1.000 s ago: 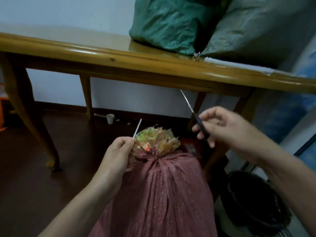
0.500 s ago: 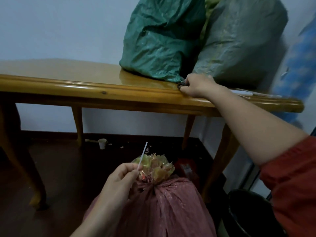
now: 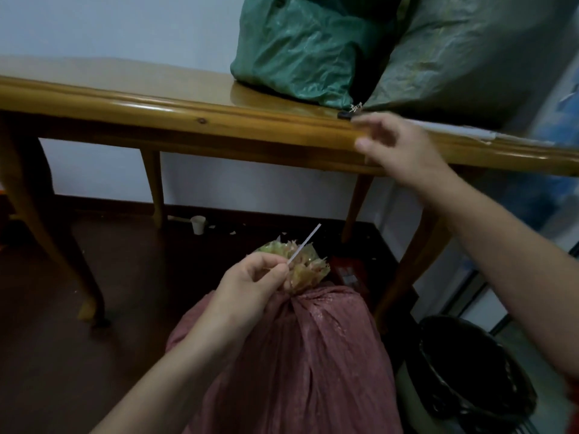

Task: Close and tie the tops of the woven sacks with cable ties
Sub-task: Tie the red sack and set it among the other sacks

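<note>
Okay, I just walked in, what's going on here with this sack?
A person is tying off a pink woven sack on the floor. Its top is bunched, and the left hand pinches the tail of a white cable tie at the neck. The right hand is up at the edge of the glossy wooden table, open and empty, beside a small black object. A green sack and a grey-green sack sit on that table.

No writing, label, brand or number can be read anywhere in view. The red packet (image 3: 344, 267) on the floor behind the pink sack (image 3: 297, 355) carries a pale patch, too dark and blurred to make out. The green sack (image 3: 297, 48) and the grey sack (image 3: 463, 51) on the counter (image 3: 156, 111) show only plain woven cloth.
</note>
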